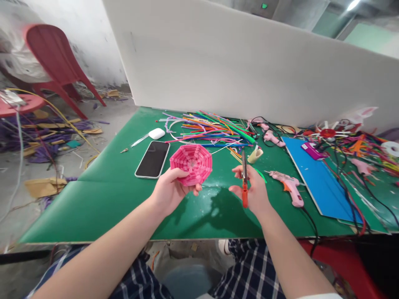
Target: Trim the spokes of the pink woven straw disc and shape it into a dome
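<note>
And here's the pink piece (198, 158), eight-sided and ribbed, up in the left hand (171, 192) over the near part of the green table (109, 199). The left thumb lies across its lower rim, fingers curled underneath: a real hold, and it looks a gentle one. That's wise, I'd say, because those ribs look soft enough to flatten under a hard squeeze. Better to pinch the rim and leave the middle alone.

Over to the right hand (258, 192) — it has the tool (245, 197), orange handle low, dark end pointing away toward the stems (215, 128). The grip there looks loose, thumb standing off to the side; whether the tool's tips are parted, I cannot tell from here. The two hands are apart, and the tool isn't touching the piece.

For clean handling, a firmer hold on the handle would steady those tips, and they'd want to meet the piece at a shallow angle, clear of the left fingertips. Turning the piece with the left hand should be easier than twisting the right wrist.

Mind the surroundings, too: the glue gun (291, 189) lies just beside the right forearm, its nozzle toward the hand — possibly hot, so elbow moves should be small. The phone (152, 160) sits near the left hand.
</note>
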{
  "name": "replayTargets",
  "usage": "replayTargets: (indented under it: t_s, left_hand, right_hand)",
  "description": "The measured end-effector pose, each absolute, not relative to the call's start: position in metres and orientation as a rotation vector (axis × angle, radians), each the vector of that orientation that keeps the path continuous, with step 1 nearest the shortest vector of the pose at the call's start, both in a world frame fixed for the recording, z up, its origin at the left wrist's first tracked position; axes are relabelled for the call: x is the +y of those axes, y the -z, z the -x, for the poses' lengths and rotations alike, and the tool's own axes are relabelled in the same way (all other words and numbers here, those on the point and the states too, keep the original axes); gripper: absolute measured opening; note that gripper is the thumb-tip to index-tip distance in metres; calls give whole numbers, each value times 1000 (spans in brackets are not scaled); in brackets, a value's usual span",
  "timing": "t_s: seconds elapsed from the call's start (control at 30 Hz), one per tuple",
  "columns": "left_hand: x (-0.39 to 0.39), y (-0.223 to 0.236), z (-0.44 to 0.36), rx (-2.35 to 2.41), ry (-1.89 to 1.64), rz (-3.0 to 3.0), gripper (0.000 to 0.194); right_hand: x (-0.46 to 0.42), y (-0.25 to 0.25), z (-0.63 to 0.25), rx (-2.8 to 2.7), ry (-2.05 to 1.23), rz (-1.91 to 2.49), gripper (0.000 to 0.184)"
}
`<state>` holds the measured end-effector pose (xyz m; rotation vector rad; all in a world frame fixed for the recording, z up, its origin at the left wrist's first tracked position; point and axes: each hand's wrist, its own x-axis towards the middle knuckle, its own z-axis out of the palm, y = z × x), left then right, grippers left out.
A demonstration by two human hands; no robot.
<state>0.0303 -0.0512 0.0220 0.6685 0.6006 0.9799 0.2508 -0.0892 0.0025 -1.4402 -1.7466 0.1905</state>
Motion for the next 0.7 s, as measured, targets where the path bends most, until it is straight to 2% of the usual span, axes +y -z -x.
replayTargets:
  t_s: [0.13,0.37,0.7]
  left_hand:
    - [-56,-32,-25,614,-987,-644,9]
    - [-58,-30,-26,734,-1110,-709,7]
    - [-60,-22,-33,765,-1071,-762,12]
  right_hand:
    - [-87,14,-256,-1841,58,1474,46]
    - [-84,36,-254,-1786,308,1513,31]
    - [-81,43,-257,-1721,236,1620,38]
